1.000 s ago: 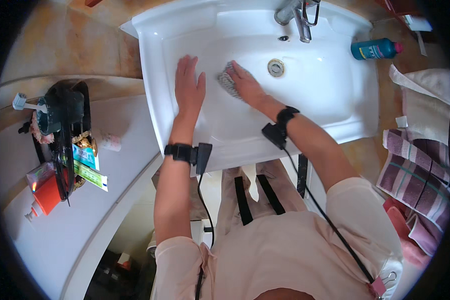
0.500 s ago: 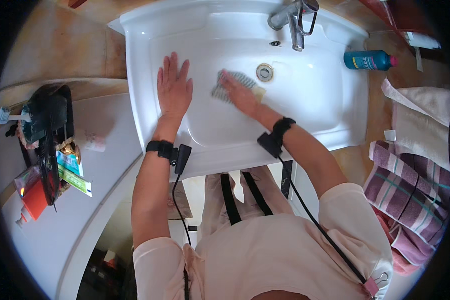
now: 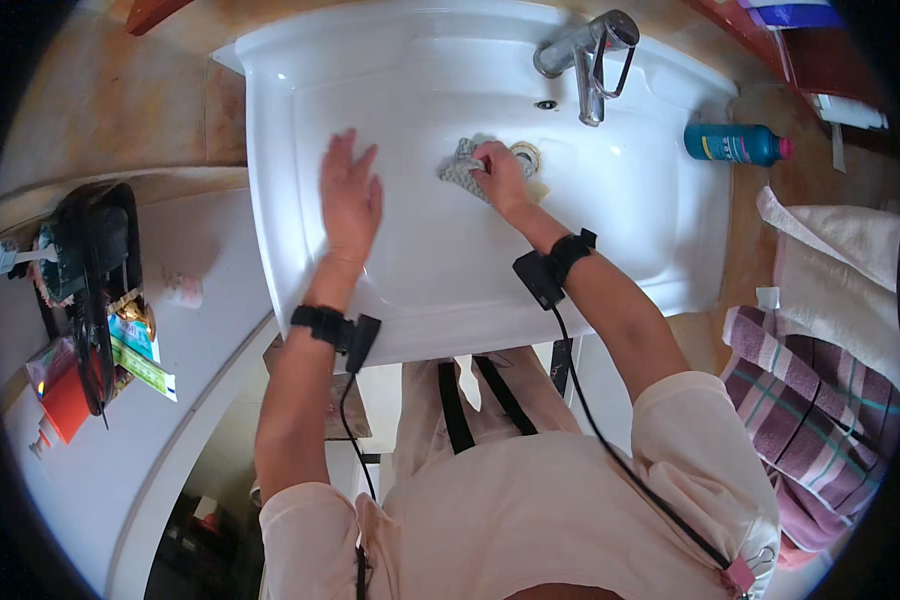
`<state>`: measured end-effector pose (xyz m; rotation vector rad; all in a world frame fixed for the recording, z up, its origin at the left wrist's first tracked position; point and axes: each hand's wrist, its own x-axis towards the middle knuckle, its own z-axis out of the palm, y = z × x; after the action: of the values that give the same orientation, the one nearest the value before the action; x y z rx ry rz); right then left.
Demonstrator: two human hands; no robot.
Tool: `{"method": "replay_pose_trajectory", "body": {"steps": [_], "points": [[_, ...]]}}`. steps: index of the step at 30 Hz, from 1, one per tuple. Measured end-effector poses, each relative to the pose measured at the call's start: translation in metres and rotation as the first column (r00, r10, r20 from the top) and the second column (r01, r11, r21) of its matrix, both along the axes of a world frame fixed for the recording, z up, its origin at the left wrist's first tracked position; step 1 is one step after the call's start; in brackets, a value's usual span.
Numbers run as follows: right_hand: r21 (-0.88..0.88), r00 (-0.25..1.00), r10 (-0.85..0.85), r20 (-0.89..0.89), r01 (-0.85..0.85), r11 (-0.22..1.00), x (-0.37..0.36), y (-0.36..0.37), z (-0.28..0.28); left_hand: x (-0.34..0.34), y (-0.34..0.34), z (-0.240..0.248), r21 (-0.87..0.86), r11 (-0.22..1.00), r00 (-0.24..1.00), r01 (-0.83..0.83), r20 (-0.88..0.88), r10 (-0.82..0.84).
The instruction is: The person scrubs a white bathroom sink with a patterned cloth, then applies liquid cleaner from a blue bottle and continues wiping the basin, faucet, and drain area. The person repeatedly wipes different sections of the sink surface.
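- Right hand (image 3: pixel 505 182): gripping bunched grey-white cloth (image 3: pixel 460 172).
- Cloth: inside sink (image 3: pixel 450 290), left of drain (image 3: pixel 532 153).
- Left hand (image 3: pixel 350 205): empty, fingers extended; contact unclear.
- Status: drain rim brownish; area covered by cloth cannot be determined.

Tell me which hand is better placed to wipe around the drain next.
Probably the right: the right hand grips the grey-white cloth right beside the drain. The left hand is open, shows no cloth, and is farther from it.
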<state>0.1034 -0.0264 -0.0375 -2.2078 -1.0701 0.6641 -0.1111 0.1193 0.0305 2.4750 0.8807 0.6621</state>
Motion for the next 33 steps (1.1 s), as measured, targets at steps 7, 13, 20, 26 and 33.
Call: {"method": "replay_pose_trajectory", "body": {"steps": [7, 13, 20, 26, 33], "points": [[0.251, 0.993, 0.108, -0.05, -0.092, 0.964, -0.007, 0.023, 0.023, 0.084, -0.062, -0.031, -0.97, -0.141, 0.789, -0.198, -0.244, 0.564], [0.32, 0.908, 0.419, 0.015, -0.402, 0.858, 0.026, -0.049, 0.04, 0.086, -0.057, -0.109, -0.874, 0.482, 0.867, 0.065, 0.289, 0.406], [-0.426, 0.935, 0.105, 0.339, 0.053, 0.903, 0.101, -0.278, 0.086, 0.109, -0.029, -0.115, -0.945, 0.313, 0.527, 0.099, 0.317, 0.789], [-0.101, 0.912, 0.015, 0.409, 0.029, 0.994, 0.092, -0.325, 0.074, 0.191, 0.007, -0.18, -0.814, 0.503, 0.724, -0.291, 0.156, 0.672], [-0.087, 0.916, 0.022, 0.4, 0.014, 0.996, 0.09, -0.326, 0.083, 0.169, -0.015, -0.129, -0.805, 0.379, 0.587, -0.458, 0.046, 0.808]]}}
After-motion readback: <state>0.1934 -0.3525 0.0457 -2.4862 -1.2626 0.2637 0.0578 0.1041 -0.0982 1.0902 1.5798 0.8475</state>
